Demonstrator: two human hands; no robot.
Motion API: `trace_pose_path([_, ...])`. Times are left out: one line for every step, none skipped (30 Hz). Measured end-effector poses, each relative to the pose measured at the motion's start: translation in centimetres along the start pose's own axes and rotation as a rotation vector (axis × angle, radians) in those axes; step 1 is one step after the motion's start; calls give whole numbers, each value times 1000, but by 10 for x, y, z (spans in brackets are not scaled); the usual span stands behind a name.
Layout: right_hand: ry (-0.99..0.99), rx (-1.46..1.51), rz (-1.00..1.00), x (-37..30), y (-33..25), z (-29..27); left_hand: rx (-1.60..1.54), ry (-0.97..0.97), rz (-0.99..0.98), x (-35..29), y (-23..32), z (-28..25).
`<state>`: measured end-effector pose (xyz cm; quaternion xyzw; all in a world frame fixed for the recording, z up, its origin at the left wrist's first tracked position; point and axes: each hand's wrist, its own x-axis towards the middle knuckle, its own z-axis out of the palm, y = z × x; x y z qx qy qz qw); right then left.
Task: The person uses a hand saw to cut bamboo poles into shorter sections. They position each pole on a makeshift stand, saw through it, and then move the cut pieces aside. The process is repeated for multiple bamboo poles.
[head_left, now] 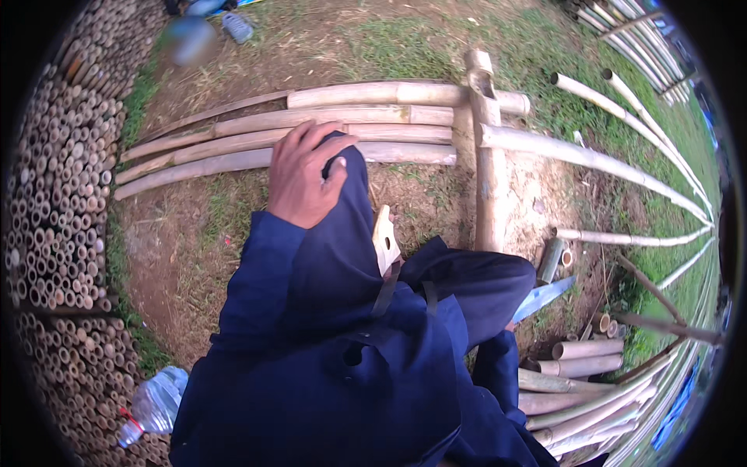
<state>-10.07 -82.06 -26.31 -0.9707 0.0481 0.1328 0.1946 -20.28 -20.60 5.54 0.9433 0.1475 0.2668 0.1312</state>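
Note:
My left hand [306,177] lies over my raised left knee, fingers bent loosely over the dark blue cloth and thumb apart, with nothing in it. Beyond it, several split bamboo lengths [241,123] lie side by side on the ground. My right arm [498,373] reaches down at my right side; only a sliver of skin shows at the cuff, and the fingers are hidden. Close to that cuff is a flat, bluish, tapering piece [547,298], perhaps a blade. Between my legs sits a pale yellow piece with a hole [384,240], partly covered.
An upright-looking notched bamboo post [489,171] meets a long pole [591,156] running right. Stacked bamboo tubes [58,187] line the left. A clear plastic bottle [156,401] lies lower left. Cut bamboo pieces [583,358] are heaped at right.

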Motion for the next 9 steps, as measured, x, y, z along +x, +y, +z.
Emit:
trace_pose_path([8,-12,-4,-8,-6,-3,-25,-49,2,2,-4,4])
trace_pose_path([-22,-14,-48,-5,-33,2,-13,-77,-22,0,-12,-2])
trace_pose_path([-34,-4,-55,-11,-47,0,-25,-89,5,3,-15,-3])
trace_pose_path([-46,35,-45,-20,-59,-8,-60,-119,-7,7,-21,0])
trace_pose_path([-104,142,-10,-36,-92,-27,-118,-138,-8,11,-32,-2])
trace_pose_path([-69,281,14,-54,-85,-30,-181,-165,2,17,-43,9])
trace_pose_path([-109,305,71,-69,-108,-42,-246,-161,-66,18,-60,6])
trace_pose_path([-96,267,67,-91,-113,-52,-367,-257,-186,22,-79,14])
trace_pose_path([-82,327,121,-116,-108,-52,-413,-330,-125,32,-65,39])
